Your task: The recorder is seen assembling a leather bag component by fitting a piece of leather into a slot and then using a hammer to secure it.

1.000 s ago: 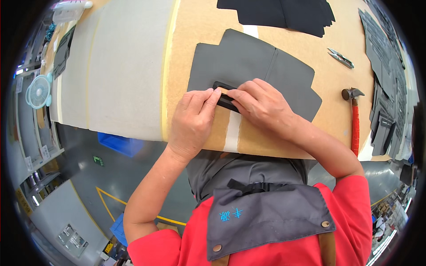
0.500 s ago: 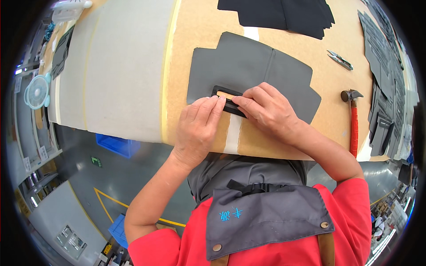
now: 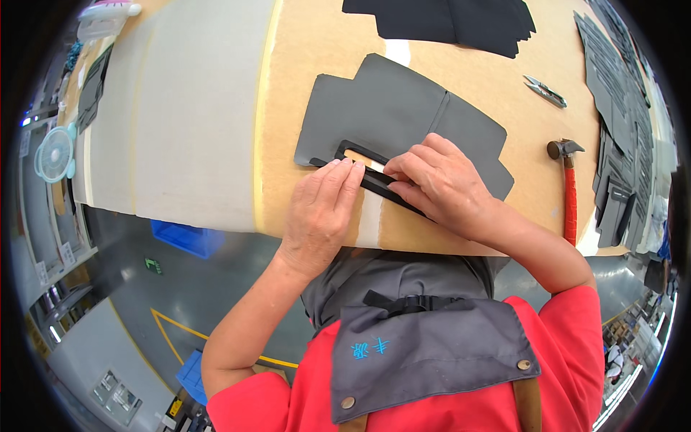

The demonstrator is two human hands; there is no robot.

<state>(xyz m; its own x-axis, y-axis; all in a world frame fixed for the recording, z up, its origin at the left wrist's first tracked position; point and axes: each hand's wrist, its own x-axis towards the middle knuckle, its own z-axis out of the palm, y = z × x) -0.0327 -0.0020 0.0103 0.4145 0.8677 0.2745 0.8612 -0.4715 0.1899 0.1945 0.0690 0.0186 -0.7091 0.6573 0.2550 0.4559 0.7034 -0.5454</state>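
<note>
A dark grey flat panel [image 3: 403, 93] with notched corners and a crease lies on the table in front of me. Toward its near edge is a narrow slot with a black border [image 3: 368, 154], the tan tabletop showing through. A long black strip [image 3: 392, 197] runs along that near edge, passing under both hands. My left hand [image 3: 320, 209] has its fingertips pressed together on the strip at the slot's left part. To the right of the slot, my right hand [image 3: 446, 187] pinches the strip's edge between thumb and fingers. The fingers partly hide the strip.
Black panels [image 3: 450, 23] lie at the far side. On the right are thread snips [image 3: 547, 92], a hammer [image 3: 569, 187] with a red handle and stacked dark grey pieces [image 3: 612, 93]. A grey sheet [image 3: 194, 108] covers the table's left part. A small fan [image 3: 55, 153] stands far left.
The black strip now shows farther out on both sides of my hands along the near edge. My right hand has shifted slightly, its thumb and fingers more apart.
</note>
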